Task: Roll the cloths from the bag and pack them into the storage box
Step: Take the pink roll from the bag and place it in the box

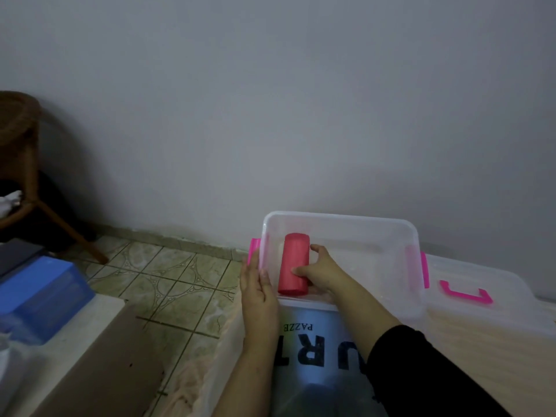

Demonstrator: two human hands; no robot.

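Note:
A clear plastic storage box (340,219) with pink latches stands against the wall. Inside it, at the left end, lies a rolled pink cloth (294,260). My right hand (319,270) is inside the box with its fingers wrapped around the right side of the roll. My left hand (258,288) presses flat against the outside of the box's left wall, near the front corner. A pale plastic bag (313,350) with dark letters lies just in front of the box, under my forearms.
The box's clear lid (487,299) with a pink handle lies to the right. A blue box (42,293) sits at the left on a white surface. A wicker chair (21,164) stands in the far left corner. Patterned floor tiles (168,278) show between.

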